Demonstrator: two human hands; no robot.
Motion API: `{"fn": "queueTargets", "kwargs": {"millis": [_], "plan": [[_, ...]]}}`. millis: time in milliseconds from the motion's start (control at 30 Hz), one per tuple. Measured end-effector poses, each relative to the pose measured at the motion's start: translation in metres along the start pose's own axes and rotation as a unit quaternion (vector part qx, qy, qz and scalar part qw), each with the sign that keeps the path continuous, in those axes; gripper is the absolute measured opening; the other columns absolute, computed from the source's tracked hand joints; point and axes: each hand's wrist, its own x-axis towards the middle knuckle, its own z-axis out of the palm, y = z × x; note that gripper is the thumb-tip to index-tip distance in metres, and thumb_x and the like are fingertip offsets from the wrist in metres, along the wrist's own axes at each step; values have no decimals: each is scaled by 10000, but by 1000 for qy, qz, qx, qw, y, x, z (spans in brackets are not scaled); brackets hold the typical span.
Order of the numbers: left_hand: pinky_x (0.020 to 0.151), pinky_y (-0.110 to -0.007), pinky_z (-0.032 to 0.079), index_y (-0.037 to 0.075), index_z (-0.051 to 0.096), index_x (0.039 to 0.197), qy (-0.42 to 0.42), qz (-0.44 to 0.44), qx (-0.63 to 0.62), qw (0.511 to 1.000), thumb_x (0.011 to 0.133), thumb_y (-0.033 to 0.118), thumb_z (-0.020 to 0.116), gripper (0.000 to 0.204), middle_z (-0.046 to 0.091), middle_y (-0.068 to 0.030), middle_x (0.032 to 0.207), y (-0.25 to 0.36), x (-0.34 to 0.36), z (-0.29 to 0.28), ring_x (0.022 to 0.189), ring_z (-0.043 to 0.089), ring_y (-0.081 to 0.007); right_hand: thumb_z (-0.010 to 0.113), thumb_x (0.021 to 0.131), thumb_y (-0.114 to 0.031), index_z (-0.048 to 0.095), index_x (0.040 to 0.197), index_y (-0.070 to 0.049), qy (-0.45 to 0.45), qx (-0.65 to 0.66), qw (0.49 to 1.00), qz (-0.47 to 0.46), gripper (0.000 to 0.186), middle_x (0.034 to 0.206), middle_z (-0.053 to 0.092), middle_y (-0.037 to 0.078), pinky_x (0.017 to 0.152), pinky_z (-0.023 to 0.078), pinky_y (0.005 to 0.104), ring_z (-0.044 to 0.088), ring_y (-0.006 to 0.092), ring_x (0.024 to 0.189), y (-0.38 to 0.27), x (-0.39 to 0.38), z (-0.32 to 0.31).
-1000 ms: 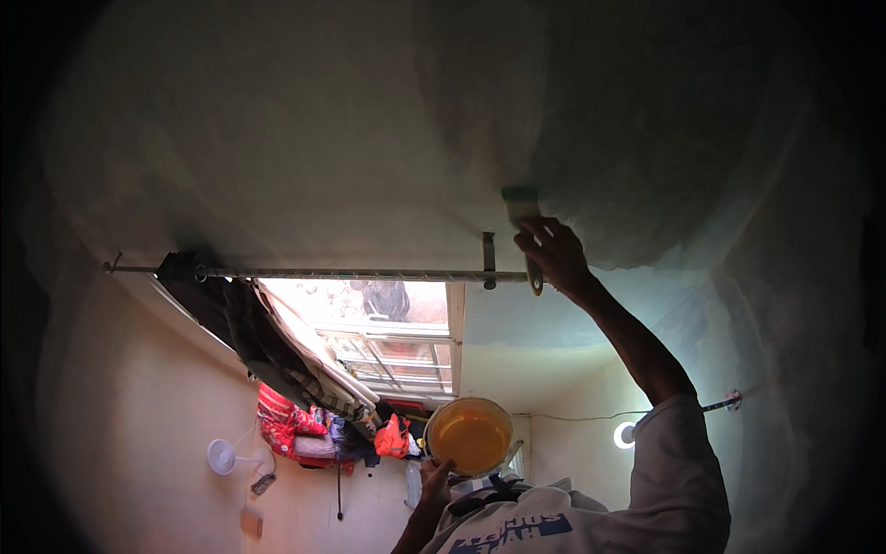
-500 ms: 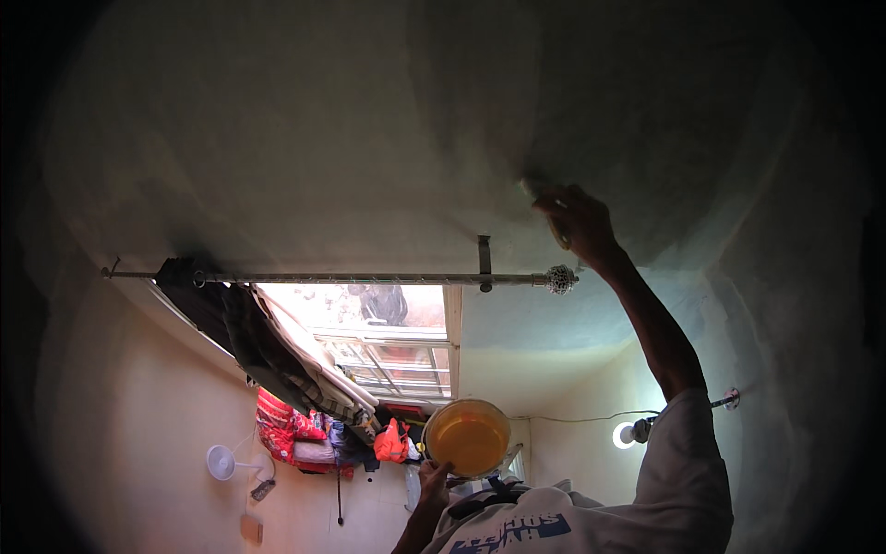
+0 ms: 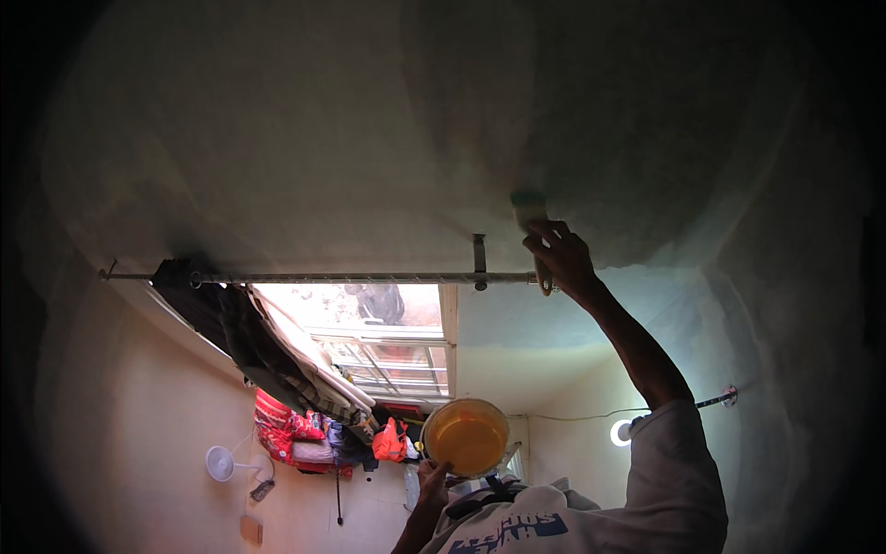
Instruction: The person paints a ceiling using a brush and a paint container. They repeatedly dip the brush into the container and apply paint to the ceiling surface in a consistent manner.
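Note:
My right hand (image 3: 558,258) is raised to the pale ceiling (image 3: 369,138) and grips a paintbrush (image 3: 529,210), whose bristles press flat against the plaster just above the curtain rod's end. My left hand (image 3: 432,480) holds a round yellow-orange bowl (image 3: 466,436) from below at chest height, beneath the raised arm. I cannot see what is in the bowl. My white sleeve and shirt (image 3: 664,480) fill the lower right.
A metal curtain rod (image 3: 323,277) on a bracket (image 3: 478,263) runs under the ceiling, with a dark curtain (image 3: 217,319) bunched at its left. Below are a bright window (image 3: 378,342), piled red and orange clothes (image 3: 305,434), a wall fan (image 3: 221,463) and a round lamp (image 3: 616,432).
My right hand swept the brush up and to the right along the ceiling, then back down toward the rod's end. The bowl stayed in my left hand.

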Motion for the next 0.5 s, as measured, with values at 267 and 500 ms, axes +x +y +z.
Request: {"fn": "queueTargets", "kwargs": {"millis": [267, 500], "plan": [[691, -513, 645, 12, 572, 1005, 6, 11, -18, 1000, 827, 42, 710, 227, 667, -147, 937, 1, 1, 2, 785, 710, -273, 720, 853, -175, 684, 986, -214, -129, 65, 989, 43, 144, 1053, 644, -55, 723, 572, 350, 629, 186, 949, 14, 15, -23], [665, -498, 651, 20, 569, 981, 13, 25, -22, 999, 827, 36, 709, 209, 668, -135, 894, 2, -4, 6, 728, 711, -265, 705, 826, -83, 696, 1044, -187, 30, 79, 993, 78, 242, 1174, 660, 8, 829, 578, 354, 646, 230, 1063, 25, 62, -64]]}}
